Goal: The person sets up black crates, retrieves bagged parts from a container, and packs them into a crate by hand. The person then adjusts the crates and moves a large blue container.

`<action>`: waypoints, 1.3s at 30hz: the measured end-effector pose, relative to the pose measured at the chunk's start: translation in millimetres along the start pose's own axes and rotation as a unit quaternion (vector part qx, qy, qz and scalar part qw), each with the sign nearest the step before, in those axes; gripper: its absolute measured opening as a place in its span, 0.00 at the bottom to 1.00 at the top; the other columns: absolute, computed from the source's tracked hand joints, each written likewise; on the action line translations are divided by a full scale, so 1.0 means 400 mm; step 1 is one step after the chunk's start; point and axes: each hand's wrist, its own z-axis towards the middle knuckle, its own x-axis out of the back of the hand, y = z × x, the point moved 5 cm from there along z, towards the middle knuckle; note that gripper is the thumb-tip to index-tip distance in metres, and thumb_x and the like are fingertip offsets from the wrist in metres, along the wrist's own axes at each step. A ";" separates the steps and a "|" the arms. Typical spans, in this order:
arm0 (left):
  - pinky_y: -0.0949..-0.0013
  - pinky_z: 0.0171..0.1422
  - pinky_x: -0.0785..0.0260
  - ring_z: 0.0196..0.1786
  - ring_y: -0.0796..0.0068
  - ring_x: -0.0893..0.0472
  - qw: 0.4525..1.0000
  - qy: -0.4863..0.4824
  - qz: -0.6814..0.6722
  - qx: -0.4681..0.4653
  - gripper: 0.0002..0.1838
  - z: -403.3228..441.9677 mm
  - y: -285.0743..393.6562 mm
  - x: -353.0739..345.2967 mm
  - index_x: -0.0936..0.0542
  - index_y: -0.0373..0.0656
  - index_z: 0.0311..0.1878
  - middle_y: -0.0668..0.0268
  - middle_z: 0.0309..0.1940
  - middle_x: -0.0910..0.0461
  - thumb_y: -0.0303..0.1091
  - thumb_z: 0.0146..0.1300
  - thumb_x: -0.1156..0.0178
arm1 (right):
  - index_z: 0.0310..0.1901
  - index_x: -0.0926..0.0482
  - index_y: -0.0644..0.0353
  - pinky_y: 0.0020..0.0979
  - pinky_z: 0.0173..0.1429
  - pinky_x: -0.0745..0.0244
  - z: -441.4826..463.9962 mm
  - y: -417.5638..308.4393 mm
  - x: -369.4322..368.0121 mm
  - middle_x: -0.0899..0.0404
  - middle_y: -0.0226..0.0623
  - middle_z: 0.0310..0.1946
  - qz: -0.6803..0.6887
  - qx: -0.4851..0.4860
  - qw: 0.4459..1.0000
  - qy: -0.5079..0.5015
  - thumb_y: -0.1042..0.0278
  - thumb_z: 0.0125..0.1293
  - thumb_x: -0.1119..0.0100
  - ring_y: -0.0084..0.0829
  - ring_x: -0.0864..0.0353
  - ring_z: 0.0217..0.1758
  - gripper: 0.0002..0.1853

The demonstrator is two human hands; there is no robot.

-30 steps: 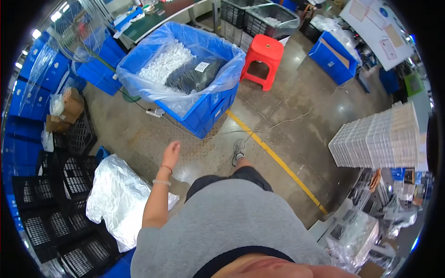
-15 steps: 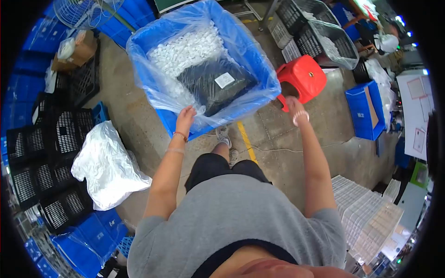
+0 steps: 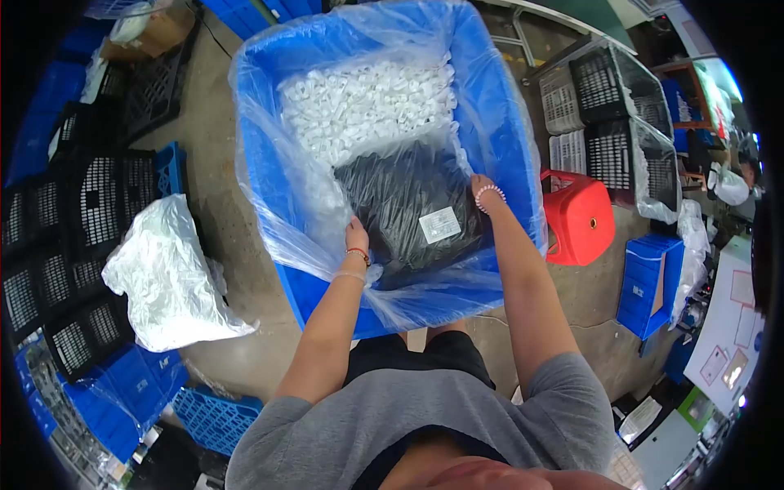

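Observation:
A large blue bin (image 3: 508,106), lined with clear plastic film, stands in front of me. In it a black plastic-wrapped bag (image 3: 392,200) with a white label (image 3: 441,224) lies against a heap of small white plastic parts (image 3: 371,102). My left hand (image 3: 357,237) is closed at the bag's left edge, its fingertips partly hidden. Across from it, my right hand (image 3: 482,193) holds the right edge near the upper corner, fingers mostly tucked out of sight.
A red stool (image 3: 584,220) stands right of the bin. Black crates (image 3: 608,155) are stacked behind it, with a smaller blue box (image 3: 641,286) farther right. On the left lie a silvery plastic bag (image 3: 167,278) and black crates (image 3: 102,208).
I have come closer to the bin. My right hand has gone from the red stool to the bag's right edge; my left has moved from the bin's rim to the bag's left edge.

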 end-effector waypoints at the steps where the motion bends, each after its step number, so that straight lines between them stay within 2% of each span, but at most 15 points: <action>1: 0.66 0.50 0.35 0.45 0.61 0.25 1.000 0.006 -0.001 0.009 0.33 -0.017 0.012 0.001 0.30 0.34 0.54 0.55 0.45 0.24 0.57 0.64 0.63 | 0.49 0.28 0.66 0.40 0.59 0.38 0.075 0.060 -0.041 0.28 0.55 0.48 -0.004 0.002 1.000 -0.010 0.48 0.66 0.68 0.52 0.31 0.54 0.28; 6: 0.65 0.57 0.39 0.52 0.63 0.28 0.980 -0.013 -0.081 0.180 0.36 -0.237 0.212 -0.004 0.35 0.35 0.59 0.56 0.52 0.28 0.60 0.65 0.69 | 0.56 0.34 0.68 0.41 0.60 0.40 0.084 0.042 -0.071 0.32 0.59 0.52 0.000 -0.168 0.957 -0.236 0.35 0.62 0.75 0.52 0.32 0.56 0.40; 9: 0.65 0.59 0.40 0.55 0.65 0.29 0.986 -0.034 -0.135 0.093 0.36 -0.117 0.074 -0.031 0.38 0.36 0.61 0.58 0.54 0.30 0.60 0.65 0.68 | 0.57 0.35 0.67 0.44 0.62 0.45 0.053 0.025 -0.065 0.37 0.61 0.56 0.052 -0.273 0.931 -0.235 0.30 0.59 0.75 0.53 0.37 0.60 0.44; 11: 0.66 0.60 0.40 0.55 0.66 0.30 0.978 -0.047 -0.170 0.110 0.36 -0.169 0.127 -0.052 0.37 0.37 0.61 0.58 0.55 0.31 0.60 0.65 0.68 | 0.59 0.38 0.68 0.46 0.62 0.45 0.112 0.050 -0.132 0.36 0.57 0.57 0.119 -0.159 0.956 -0.216 0.25 0.56 0.77 0.58 0.34 0.56 0.48; 13: 0.66 0.61 0.41 0.56 0.66 0.30 0.969 -0.061 -0.206 0.124 0.36 -0.186 0.136 -0.080 0.37 0.37 0.61 0.59 0.56 0.31 0.60 0.65 0.69 | 0.59 0.38 0.70 0.40 0.62 0.43 0.137 0.083 -0.182 0.36 0.54 0.58 0.121 -0.199 0.943 -0.235 0.27 0.58 0.77 0.50 0.34 0.57 0.48; 15: 0.66 0.61 0.41 0.56 0.67 0.30 0.988 -0.054 -0.145 0.024 0.36 -0.158 0.112 -0.103 0.38 0.36 0.61 0.58 0.55 0.31 0.59 0.66 0.70 | 0.58 0.38 0.71 0.32 0.61 0.41 0.163 0.079 -0.232 0.34 0.51 0.57 0.243 -0.048 0.911 -0.329 0.29 0.60 0.78 0.44 0.33 0.57 0.46; 20: 0.66 0.61 0.41 0.56 0.66 0.30 0.981 -0.037 -0.191 0.025 0.34 -0.253 0.257 -0.148 0.39 0.37 0.62 0.59 0.56 0.32 0.57 0.67 0.71 | 0.59 0.38 0.68 0.30 0.59 0.39 0.030 -0.045 -0.199 0.32 0.48 0.56 0.291 -0.035 0.912 -0.287 0.44 0.64 0.75 0.41 0.31 0.56 0.35; 22: 0.66 0.62 0.41 0.58 0.65 0.31 0.971 -0.061 -0.198 0.121 0.33 -0.388 0.396 -0.139 0.40 0.36 0.62 0.57 0.57 0.33 0.56 0.67 0.71 | 0.59 0.38 0.67 0.30 0.60 0.39 0.003 -0.063 -0.177 0.32 0.48 0.56 0.294 0.008 0.913 -0.283 0.50 0.63 0.74 0.40 0.32 0.57 0.31; 25: 0.66 0.63 0.43 0.59 0.63 0.32 0.995 0.011 -0.095 -0.021 0.34 -0.330 0.317 -0.130 0.39 0.34 0.61 0.54 0.56 0.32 0.56 0.67 0.70 | 0.59 0.39 0.66 0.31 0.61 0.40 -0.044 -0.095 -0.117 0.33 0.47 0.56 0.280 0.096 0.921 -0.254 0.59 0.63 0.71 0.40 0.32 0.57 0.27; 30: 0.62 0.60 0.42 0.55 0.45 0.33 0.979 0.115 -0.035 -0.162 0.31 -0.575 0.503 -0.039 0.31 0.30 0.52 0.42 0.49 0.30 0.51 0.68 0.69 | 0.60 0.40 0.63 0.33 0.62 0.40 -0.137 -0.127 -0.009 0.33 0.47 0.56 -0.083 0.465 0.880 0.058 0.74 0.62 0.67 0.39 0.33 0.59 0.22; 31: 0.62 0.60 0.42 0.53 0.44 0.33 0.972 0.115 -0.023 -0.205 0.30 -0.648 0.553 -0.007 0.31 0.29 0.50 0.41 0.48 0.30 0.50 0.68 0.70 | 0.59 0.38 0.64 0.32 0.63 0.41 -0.187 -0.147 0.047 0.33 0.47 0.56 0.173 0.357 0.916 -0.059 0.73 0.62 0.65 0.40 0.34 0.59 0.22; 33: 0.63 0.60 0.42 0.54 0.46 0.32 0.967 0.122 -0.022 -0.224 0.29 -0.806 0.618 0.067 0.31 0.29 0.50 0.43 0.48 0.29 0.49 0.68 0.69 | 0.58 0.36 0.64 0.32 0.63 0.42 -0.413 -0.246 0.242 0.34 0.47 0.56 0.302 0.281 0.895 -0.168 0.70 0.63 0.63 0.41 0.35 0.60 0.21; 35: 0.64 0.60 0.42 0.54 0.49 0.32 0.961 0.128 -0.018 -0.243 0.28 -0.904 0.624 0.132 0.31 0.29 0.51 0.44 0.47 0.28 0.48 0.69 0.68 | 0.57 0.35 0.65 0.31 0.63 0.42 -0.563 -0.333 0.336 0.34 0.47 0.57 0.195 0.378 0.893 -0.148 0.67 0.65 0.62 0.40 0.35 0.60 0.20; 37: 0.71 0.63 0.45 0.56 0.70 0.32 0.948 0.116 -0.076 -0.285 0.26 -1.000 0.584 0.187 0.35 0.30 0.56 0.58 0.52 0.29 0.46 0.70 0.67 | 0.55 0.33 0.66 0.30 0.58 0.38 -0.668 -0.348 0.354 0.30 0.43 0.52 0.312 0.370 0.859 -0.170 0.61 0.66 0.62 0.37 0.31 0.55 0.21; 39: 0.69 0.62 0.44 0.55 0.65 0.31 0.932 0.176 -0.114 -0.296 0.26 -1.114 0.546 0.255 0.33 0.30 0.54 0.54 0.50 0.28 0.45 0.70 0.67 | 0.52 0.30 0.68 0.29 0.53 0.34 -0.781 -0.365 0.350 0.26 0.40 0.47 0.412 0.340 0.819 -0.211 0.55 0.68 0.62 0.33 0.27 0.49 0.23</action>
